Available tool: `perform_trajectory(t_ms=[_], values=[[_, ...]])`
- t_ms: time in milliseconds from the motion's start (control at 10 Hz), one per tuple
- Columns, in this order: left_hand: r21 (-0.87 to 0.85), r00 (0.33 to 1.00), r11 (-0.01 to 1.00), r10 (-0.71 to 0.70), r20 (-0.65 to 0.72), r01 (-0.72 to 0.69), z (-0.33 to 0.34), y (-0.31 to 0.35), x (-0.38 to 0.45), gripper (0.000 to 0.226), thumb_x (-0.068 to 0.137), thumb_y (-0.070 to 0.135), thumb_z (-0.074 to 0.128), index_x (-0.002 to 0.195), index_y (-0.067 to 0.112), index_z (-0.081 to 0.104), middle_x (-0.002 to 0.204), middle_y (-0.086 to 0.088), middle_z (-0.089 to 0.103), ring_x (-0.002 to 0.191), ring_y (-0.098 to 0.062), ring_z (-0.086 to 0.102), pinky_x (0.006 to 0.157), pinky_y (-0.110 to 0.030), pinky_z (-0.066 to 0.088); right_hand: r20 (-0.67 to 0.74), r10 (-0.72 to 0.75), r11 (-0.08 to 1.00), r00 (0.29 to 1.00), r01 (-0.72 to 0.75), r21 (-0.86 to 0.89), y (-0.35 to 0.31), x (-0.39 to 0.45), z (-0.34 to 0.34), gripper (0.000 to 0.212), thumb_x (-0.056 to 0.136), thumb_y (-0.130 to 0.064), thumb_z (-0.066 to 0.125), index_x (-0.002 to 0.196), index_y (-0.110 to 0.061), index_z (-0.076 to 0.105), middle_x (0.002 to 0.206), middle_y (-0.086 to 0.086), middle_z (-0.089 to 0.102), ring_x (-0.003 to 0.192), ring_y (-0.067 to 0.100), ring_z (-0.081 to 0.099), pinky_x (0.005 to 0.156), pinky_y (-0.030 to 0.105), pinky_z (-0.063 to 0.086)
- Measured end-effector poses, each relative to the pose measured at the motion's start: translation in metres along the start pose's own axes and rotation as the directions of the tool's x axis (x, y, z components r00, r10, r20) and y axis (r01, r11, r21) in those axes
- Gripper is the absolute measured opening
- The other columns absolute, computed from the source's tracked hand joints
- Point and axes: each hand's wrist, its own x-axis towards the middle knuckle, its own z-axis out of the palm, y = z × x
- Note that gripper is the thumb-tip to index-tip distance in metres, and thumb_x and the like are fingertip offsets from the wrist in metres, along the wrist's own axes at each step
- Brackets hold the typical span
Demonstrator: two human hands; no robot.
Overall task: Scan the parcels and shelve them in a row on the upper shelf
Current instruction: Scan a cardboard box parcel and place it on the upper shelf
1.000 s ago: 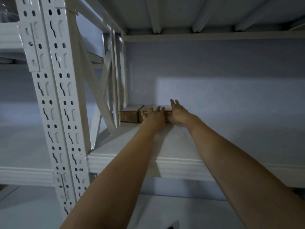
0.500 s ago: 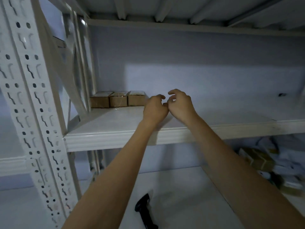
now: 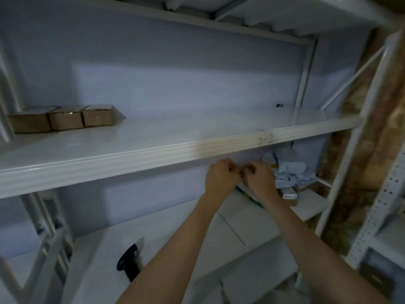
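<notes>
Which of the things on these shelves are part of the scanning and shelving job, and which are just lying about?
Part of the job:
three brown parcels in a row on the upper shelf
black scanner on the lower shelf
heap of unsorted parcels at the lower right

Just lying about:
small dark object at the back of the upper shelf

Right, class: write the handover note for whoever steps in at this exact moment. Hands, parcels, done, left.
Left hand and right hand: fingers curled, side by side below the upper shelf, holding nothing visible.
Done: three brown boxes stand in a touching row at the upper shelf's left end.
Left: a pile of parcels waits at the right of the lower shelf; the black scanner lies there too, to the left. Scan each, extend the row rightward.
</notes>
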Motion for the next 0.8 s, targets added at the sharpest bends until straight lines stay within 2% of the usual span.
perform_trajectory(t_ms=[100,200,300,400,500,600,700,800], values=[[0.027,0.994,0.995,-0.094,0.059,0.092,0.051,-0.017,0.014,0.018,0.088,0.011,0.053,0.085,0.002,0.069,0.093,-0.012,0.072,0.077,-0.022,0.062,0.069,-0.029,0.047,0.072,0.136,0.991,0.988,-0.136,-0.007,0.069,0.016,0.000,0.048,0.092,0.002,0.049,0.051,-0.018,0.035,0.055,0.002,0.045,0.057,0.020,0.045,0.060,0.030,0.034],[0.021,0.972,0.980,-0.198,0.127,0.197,0.100,-0.028,0.026,0.019,0.093,0.008,0.049,0.076,0.013,0.058,0.090,-0.007,0.068,0.083,-0.017,0.058,0.072,-0.023,0.045,0.096,0.199,0.978,0.975,-0.204,0.044,0.120,0.023,-0.014,0.049,0.098,0.002,0.042,0.056,-0.020,0.031,0.064,0.007,0.045,0.066,0.021,0.046,0.058,0.027,0.032],[-0.091,0.917,0.923,-0.354,0.182,0.374,0.149,-0.033,0.041,0.034,0.096,0.012,0.047,0.063,0.024,0.047,0.087,-0.006,0.067,0.087,-0.023,0.063,0.080,-0.029,0.053,0.165,0.297,0.949,0.941,-0.310,0.062,0.171,0.040,-0.029,0.039,0.101,-0.004,0.041,0.064,-0.015,0.033,0.067,0.008,0.044,0.063,0.018,0.043,0.055,0.022,0.031],[-0.222,0.830,0.805,-0.501,0.243,0.551,0.191,-0.038,0.057,0.030,0.096,0.015,0.048,0.067,0.022,0.051,0.104,-0.018,0.068,0.085,-0.024,0.060,0.078,-0.034,0.053,0.271,0.385,0.910,0.883,-0.412,0.051,0.212,0.067,-0.036,0.028,0.098,-0.001,0.040,0.072,-0.003,0.048,0.077,0.023,0.049,0.072,0.024,0.045,0.063,0.030,0.030],[-0.309,0.724,0.656,-0.609,0.324,0.689,0.218,-0.043,0.064,0.014,0.097,0.018,0.049,0.093,0.012,0.061,0.108,-0.014,0.063,0.091,-0.028,0.058,0.079,-0.035,0.050,0.316,0.431,0.890,0.845,-0.455,0.005,0.243,0.087,-0.035,0.038,0.099,0.003,0.040,0.062,-0.009,0.041,0.069,0.013,0.044,0.073,0.022,0.044,0.063,0.030,0.031],[-0.317,0.663,0.583,-0.651,0.369,0.748,0.239,-0.049,0.071,0.029,0.100,0.019,0.044,0.121,0.005,0.057,0.121,-0.013,0.062,0.096,-0.029,0.056,0.082,-0.035,0.048,0.314,0.483,0.860,0.818,-0.510,0.007,0.266,0.105,-0.023,0.038,0.100,-0.006,0.045,0.065,-0.022,0.044,0.069,-0.005,0.044,0.076,0.018,0.046,0.071,0.029,0.037],[-0.322,0.625,0.536,-0.689,0.367,0.780,0.258,-0.060,0.087,0.034,0.101,0.018,0.043,0.127,0.002,0.056,0.125,-0.014,0.062,0.097,-0.030,0.057,0.082,-0.036,0.048,0.385,0.499,0.843,0.777,-0.538,-0.006,0.280,0.120,-0.006,0.023,0.101,-0.004,0.043,0.088,-0.006,0.061,0.083,0.017,0.057,0.079,0.030,0.051,0.077,0.031,0.035],[-0.334,0.587,0.486,-0.715,0.379,0.808,0.277,-0.071,0.109,0.034,0.100,0.018,0.044,0.128,0.002,0.056,0.126,-0.014,0.061,0.099,-0.032,0.056,0.081,-0.036,0.048,0.422,0.479,0.841,0.770,-0.541,0.031,0.288,0.132,0.005,0.026,0.100,-0.012,0.043,0.120,-0.007,0.060,0.113,0.015,0.061,0.095,0.024,0.052,0.080,0.027,0.037]])
